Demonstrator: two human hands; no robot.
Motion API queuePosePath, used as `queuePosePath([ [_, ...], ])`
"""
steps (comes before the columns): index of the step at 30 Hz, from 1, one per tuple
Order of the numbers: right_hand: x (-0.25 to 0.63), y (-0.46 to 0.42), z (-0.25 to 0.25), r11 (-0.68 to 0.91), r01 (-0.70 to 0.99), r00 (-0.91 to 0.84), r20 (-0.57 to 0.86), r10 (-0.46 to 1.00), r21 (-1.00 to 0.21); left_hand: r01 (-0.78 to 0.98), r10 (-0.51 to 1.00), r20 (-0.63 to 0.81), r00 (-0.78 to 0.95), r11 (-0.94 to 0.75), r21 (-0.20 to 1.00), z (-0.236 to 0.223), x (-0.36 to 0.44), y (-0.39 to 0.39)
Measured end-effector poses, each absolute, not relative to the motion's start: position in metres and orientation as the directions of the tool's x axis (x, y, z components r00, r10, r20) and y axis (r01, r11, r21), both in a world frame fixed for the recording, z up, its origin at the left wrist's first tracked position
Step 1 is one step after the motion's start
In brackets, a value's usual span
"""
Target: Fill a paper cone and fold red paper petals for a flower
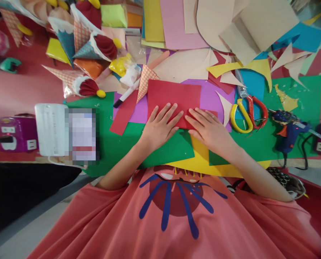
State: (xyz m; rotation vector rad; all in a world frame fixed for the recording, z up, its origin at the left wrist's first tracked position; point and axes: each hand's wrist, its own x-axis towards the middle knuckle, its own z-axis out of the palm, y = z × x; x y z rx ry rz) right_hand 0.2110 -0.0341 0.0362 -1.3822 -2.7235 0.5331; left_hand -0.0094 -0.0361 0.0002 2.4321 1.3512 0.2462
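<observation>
A red sheet of paper (pixel 173 95) lies on purple and green sheets in front of me. My left hand (pixel 161 126) rests on its lower left part, palm down with the fingers spread. On the lower right part lies my right hand (pixel 209 129), also flat with its fingers apart. Scissors (pixel 245 104) with one yellow and one red handle are just to the right of my right hand. To the left of the red sheet sit a red paper strip (pixel 124 113) and a black-and-white marker (pixel 126 93).
Paper cones (pixel 95 46) with dark red tops fill the back left. A blue glue gun (pixel 288 131) with a cord is at the right. A white power bank or box (pixel 51 129) and a blurred phone (pixel 81 135) lie left. Coloured scraps and cardboard (pixel 263 25) cover the back.
</observation>
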Motion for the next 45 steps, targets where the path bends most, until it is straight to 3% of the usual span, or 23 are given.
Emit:
queuePosePath([
  [8,0.214,0.008,0.034,0.557,0.764,-0.622,-0.142,0.770,-0.325,0.811,0.867,-0.013,0.499,-0.462,0.359,0.001,-0.006,-0.038],
  [27,0.213,0.012,0.032,0.584,0.768,-0.627,-0.125,0.769,-0.262,0.839,0.893,-0.007,0.451,-0.421,0.345,0.001,-0.002,-0.039],
  [45,0.213,0.013,0.029,0.575,0.764,-0.623,-0.101,0.776,-0.294,0.853,0.910,-0.033,0.413,-0.374,0.364,0.000,-0.001,-0.039],
])
